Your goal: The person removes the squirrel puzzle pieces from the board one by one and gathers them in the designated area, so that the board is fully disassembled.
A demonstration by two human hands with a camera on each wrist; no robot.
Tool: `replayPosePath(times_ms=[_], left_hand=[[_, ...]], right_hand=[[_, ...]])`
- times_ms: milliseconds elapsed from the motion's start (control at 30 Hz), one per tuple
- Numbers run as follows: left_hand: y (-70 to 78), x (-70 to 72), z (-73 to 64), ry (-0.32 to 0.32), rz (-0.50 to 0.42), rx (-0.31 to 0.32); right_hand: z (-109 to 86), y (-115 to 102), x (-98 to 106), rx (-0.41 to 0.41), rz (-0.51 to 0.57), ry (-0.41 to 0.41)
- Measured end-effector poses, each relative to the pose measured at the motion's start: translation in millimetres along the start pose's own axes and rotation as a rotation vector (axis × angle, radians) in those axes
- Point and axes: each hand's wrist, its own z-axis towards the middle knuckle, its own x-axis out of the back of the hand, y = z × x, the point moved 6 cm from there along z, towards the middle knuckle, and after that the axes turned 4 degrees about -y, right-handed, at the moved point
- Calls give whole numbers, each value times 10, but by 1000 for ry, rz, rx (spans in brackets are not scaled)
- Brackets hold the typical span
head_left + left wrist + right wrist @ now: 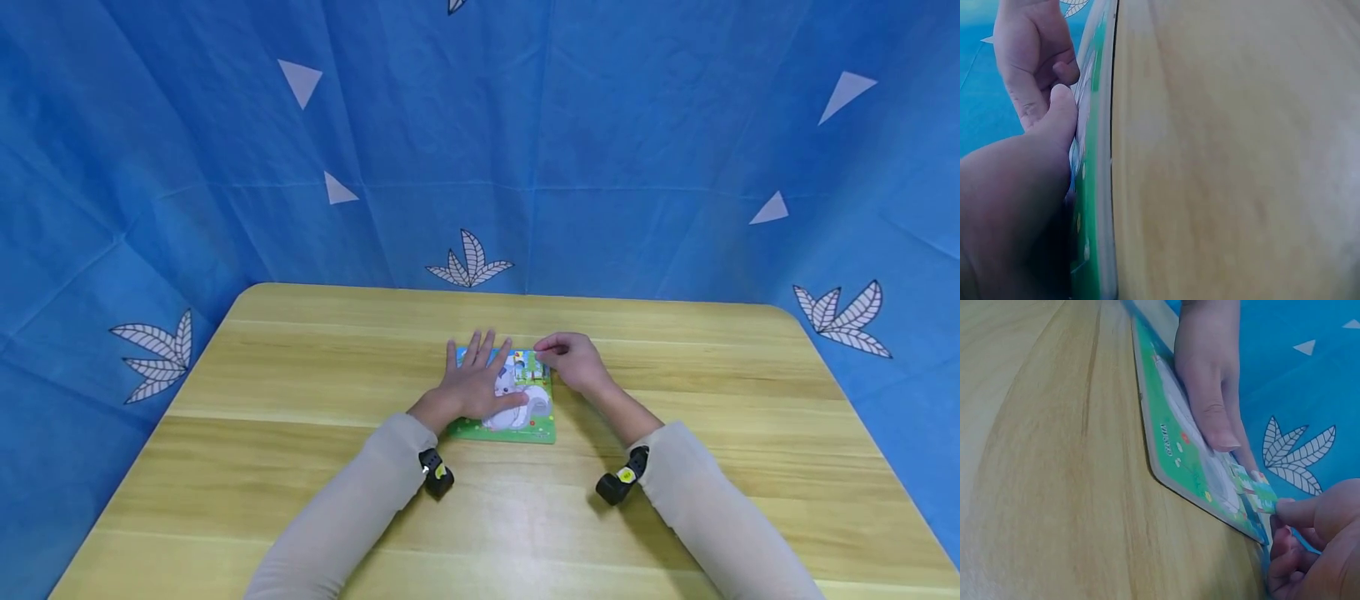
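Observation:
A jigsaw puzzle board lies flat on the table, with a green border and a pale cartoon animal. My left hand is spread across its left and middle part, fingers straight, thumb pointing right, covering much of the picture. At the board's upper right corner my right hand pinches a small green puzzle piece between thumb and fingers. In the right wrist view that piece is raised and tilted at the board's surface; whether it touches the board I cannot tell. The left wrist view shows the left thumb along the board.
The wooden table extends around the board on all sides. Behind it and at both sides hangs a blue cloth with white triangles and leaf prints. Each wrist wears a black camera on a strap.

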Motion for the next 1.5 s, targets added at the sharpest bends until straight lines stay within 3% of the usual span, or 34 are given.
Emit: replayPosePath(times_ms=[367, 600, 767, 1100, 1500], left_hand=[[-45, -60, 59, -39, -32, 14], [-14, -24, 17, -18, -14, 4], [0, -9, -5, -14, -6, -1], [-9, -24, -2, -3, -28, -8], [-41, -69, 44, -10, -33, -1]], right_hand=[[-6, 50, 44, -25, 26, 14], [-23, 49, 129, -37, 92, 32], [-53, 72, 234, -39, 110, 2], [-129, 209, 593, -71, 100, -36], [-265, 468, 1189, -116, 14, -53]])
